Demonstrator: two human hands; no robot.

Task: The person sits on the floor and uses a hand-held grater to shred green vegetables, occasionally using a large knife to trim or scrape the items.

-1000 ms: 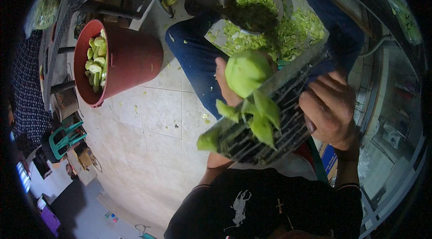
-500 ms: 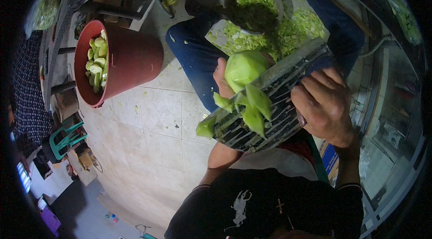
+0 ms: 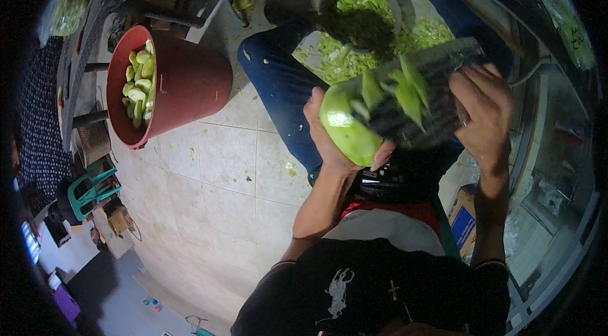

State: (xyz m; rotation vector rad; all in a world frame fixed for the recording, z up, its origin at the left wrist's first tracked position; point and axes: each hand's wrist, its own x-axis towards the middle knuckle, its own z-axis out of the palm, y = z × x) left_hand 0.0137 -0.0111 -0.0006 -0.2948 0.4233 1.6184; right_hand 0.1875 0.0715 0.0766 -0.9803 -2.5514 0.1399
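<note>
My left hand [image 3: 329, 146] cups a large peeled green fruit [image 3: 345, 117] from below, fingers wrapped round its near side. In my right hand [image 3: 484, 114] is a broad, dark, wet cleaver-like blade [image 3: 443, 120], blurred by motion; its handle is hidden in my grip. Several pointed green slices [image 3: 408, 95] lie on the blade's upper face. The blade reaches over the right side of the fruit; whether they touch I cannot tell. Beyond them, between my legs, stands a round bowl [image 3: 398, 16] holding green pieces, with shredded green bits [image 3: 332, 60] scattered round it.
To the left a red bucket [image 3: 196, 86] lies tilted toward me, with peeled green pieces inside. A green plastic chair [image 3: 88, 193] is farther left. At right are a blue and brown box [image 3: 462, 222] and a glass-fronted case [image 3: 551, 165]. Pale tiles [image 3: 221, 158] cover the floor.
The blade has moved up and to the right with my right hand, its slices still on top. My left hand and the fruit have come nearer and show more fully.
</note>
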